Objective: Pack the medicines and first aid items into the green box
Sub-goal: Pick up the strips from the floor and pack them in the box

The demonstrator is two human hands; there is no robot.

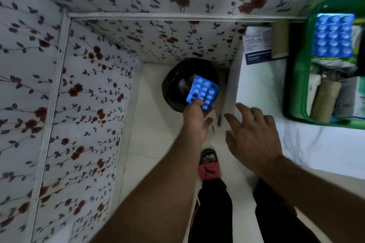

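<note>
Packing well along: green box (pixel 296 92) holds blister pack (pixel 333 35), rolls. Left hand (pixel 195 122) pinching partly used pill strip (pixel 203 92) over black bin (pixel 177 85), far from box. Right hand (pixel 250 136) spread, empty. Carton (pixel 256 45) unpacked.

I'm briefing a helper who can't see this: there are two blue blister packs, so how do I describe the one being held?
Start at the black-lined bin on the pale floor, down in the corner of the flowered walls. Just above it, the left hand pinches a blue blister pack by its lower edge. Unlike the full blue strip lying in the green box on the counter, this one has some emptied pockets.
</note>
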